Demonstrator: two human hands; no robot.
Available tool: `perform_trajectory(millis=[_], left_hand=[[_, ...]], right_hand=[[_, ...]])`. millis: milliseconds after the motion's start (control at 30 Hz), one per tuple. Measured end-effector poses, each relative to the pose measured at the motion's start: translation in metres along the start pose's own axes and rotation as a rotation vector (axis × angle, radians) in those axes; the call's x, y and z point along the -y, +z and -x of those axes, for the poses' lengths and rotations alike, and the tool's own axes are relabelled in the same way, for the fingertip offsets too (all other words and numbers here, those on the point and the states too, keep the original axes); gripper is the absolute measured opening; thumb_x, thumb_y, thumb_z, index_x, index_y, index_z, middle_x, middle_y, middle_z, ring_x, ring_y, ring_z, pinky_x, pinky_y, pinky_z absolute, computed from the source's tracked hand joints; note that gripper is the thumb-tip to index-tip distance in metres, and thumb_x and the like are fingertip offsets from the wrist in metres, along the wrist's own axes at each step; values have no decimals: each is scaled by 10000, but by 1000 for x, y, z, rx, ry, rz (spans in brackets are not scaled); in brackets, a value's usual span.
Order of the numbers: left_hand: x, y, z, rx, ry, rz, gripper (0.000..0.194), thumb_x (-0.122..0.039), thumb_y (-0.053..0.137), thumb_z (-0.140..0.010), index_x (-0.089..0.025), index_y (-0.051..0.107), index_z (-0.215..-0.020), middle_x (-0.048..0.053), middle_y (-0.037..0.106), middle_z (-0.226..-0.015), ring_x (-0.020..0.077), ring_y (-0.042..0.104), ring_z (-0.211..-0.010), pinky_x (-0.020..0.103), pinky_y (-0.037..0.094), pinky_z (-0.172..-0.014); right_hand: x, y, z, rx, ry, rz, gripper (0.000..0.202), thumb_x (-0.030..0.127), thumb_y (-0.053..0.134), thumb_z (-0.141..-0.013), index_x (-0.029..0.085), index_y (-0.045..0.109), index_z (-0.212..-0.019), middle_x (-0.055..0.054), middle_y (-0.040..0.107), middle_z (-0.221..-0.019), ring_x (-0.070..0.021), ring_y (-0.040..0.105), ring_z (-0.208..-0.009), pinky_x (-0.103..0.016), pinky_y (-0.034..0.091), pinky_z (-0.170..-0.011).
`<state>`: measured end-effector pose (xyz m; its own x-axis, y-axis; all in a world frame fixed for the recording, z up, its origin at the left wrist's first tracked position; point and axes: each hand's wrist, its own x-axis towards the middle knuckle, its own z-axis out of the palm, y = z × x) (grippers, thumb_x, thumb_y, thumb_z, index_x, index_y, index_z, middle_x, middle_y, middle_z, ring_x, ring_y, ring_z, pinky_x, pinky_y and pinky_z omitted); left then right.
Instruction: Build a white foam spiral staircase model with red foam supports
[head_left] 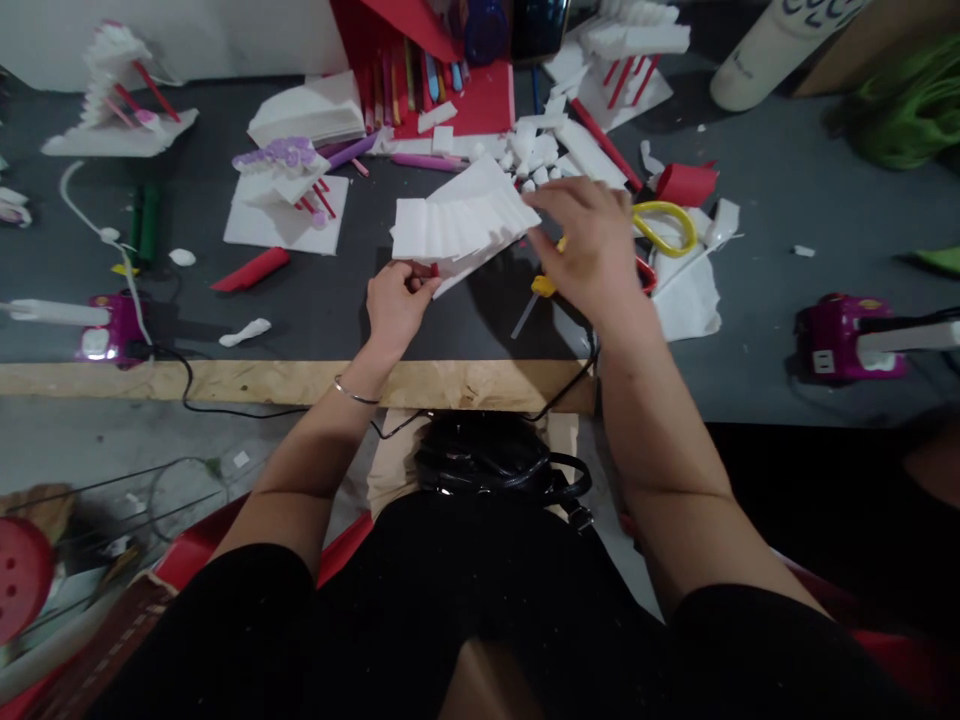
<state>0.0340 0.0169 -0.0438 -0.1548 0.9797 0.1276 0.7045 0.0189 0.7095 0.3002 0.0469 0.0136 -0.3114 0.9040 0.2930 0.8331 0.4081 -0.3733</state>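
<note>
The pleated piece point(466, 226) looks matt, the black bag point(484, 458) glossy.

You have a ribbed white piece point(465, 225) on the grey tabletop straight in front of you, its soft ridges running side by side across the upper face. It sits slightly askew, the right end reaching farther up and tapering to a corner. Behind its far edge you see a smooth, flat white panel point(480, 176) rising to a blunt point. Along your near side a thin white edge slants up to the right beneath the ribs; you cannot tell whether it belongs to that same panel. You pinch a small red piece point(435, 270) just at the near left edge.
</note>
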Motion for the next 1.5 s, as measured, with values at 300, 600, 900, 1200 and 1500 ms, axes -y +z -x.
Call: perform_trajectory(millis=[300,600,900,1200,1500], left_hand=[[-5,-3,-8,-2,-34,-36,93,-213,743,-759,-207,657,-723,5,650,-738,170,588,-709,320,448,-706],[-3,-6,-11,-1,-38,-60,61,-202,737,-757,-202,676,-757,19,663,-783,174,590,-728,332,466,-729],[-5,-9,-6,4,1,-65,61,-186,740,-745,-199,701,-790,56,705,-914,199,622,-786,361,503,-784],[-3,-7,-2,-7,34,-6,102,-141,744,-763,-205,676,-804,39,707,-901,206,652,-833,366,526,-841],[-6,-10,-1,16,30,-6,162,-95,754,-753,-201,640,-799,43,706,-940,210,665,-866,362,541,-864]], right_hand=[[-62,-55,29,61,412,54,126,210,573,-957,241,685,-1006,-133,741,-1096,-307,658,-1073,-484,479,-958],[-69,-39,20,-19,229,20,138,260,586,-938,293,678,-1035,-108,710,-1059,-342,611,-1106,-523,492,-958],[-23,-9,62,90,-24,94,289,247,690,-829,215,628,-1110,-140,695,-1050,-340,641,-1036,-509,560,-881],[-32,23,70,9,132,86,519,120,563,-778,123,543,-1297,-232,633,-1214,-411,606,-1155,-656,495,-1036],[-28,24,76,-145,187,46,425,227,613,-772,179,575,-1192,-188,655,-1120,-376,625,-1084,-596,543,-973]])
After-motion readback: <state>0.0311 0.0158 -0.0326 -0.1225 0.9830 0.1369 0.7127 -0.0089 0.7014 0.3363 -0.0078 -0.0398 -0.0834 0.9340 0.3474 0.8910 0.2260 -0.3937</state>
